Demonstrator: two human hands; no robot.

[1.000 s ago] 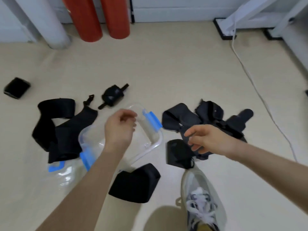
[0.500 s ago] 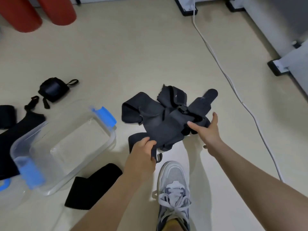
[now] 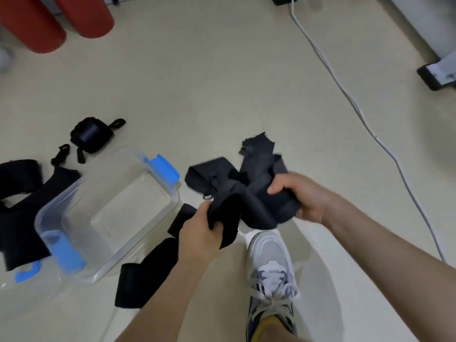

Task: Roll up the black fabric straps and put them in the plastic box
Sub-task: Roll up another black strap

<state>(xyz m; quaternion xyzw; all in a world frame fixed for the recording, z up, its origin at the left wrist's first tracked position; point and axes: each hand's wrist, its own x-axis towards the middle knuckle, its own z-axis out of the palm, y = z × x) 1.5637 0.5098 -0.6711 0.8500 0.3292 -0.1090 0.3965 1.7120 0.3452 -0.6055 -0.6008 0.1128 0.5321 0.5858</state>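
strap bundle: a tangled wad of black fabric straps (image 3: 249, 191), gripped from both ends and stretched between the two hands. It sits just right of the box, with a frayed end sticking out on the far side. There's a little metal ring on its left part. Can't tell if the far end touches the floor (image 3: 197, 82).
left hand: the left hand (image 3: 199, 233) has its fingers curled tight round the near-left fold of the bundle, thumb on top. The fold hangs out past the fist.
right hand: the right hand (image 3: 303, 196) is clamped on the right end, fingers wrapped over the top of the fabric.
plastic box: clear box (image 3: 49, 206), open on top, with blue clips (image 3: 164, 169) at its two ends. It stands on the floor left of the hands, not touching the bundle.
other straps: one rolled strap (image 3: 90, 134) lies past the box's far side, a loose flat pile (image 3: 22, 206) against its left side, and another flat strap (image 3: 145, 275) at its near right corner, partly under the left forearm.
lid: a clear piece with a blue bit (image 3: 24, 274), near-left of the box. Looks like the lid.
shoe: grey and white sneaker (image 3: 271, 267), right below the bundle.
cable: white cable (image 3: 357, 107) running across the floor on the right.
far left: two red cylinders (image 3: 37, 25).
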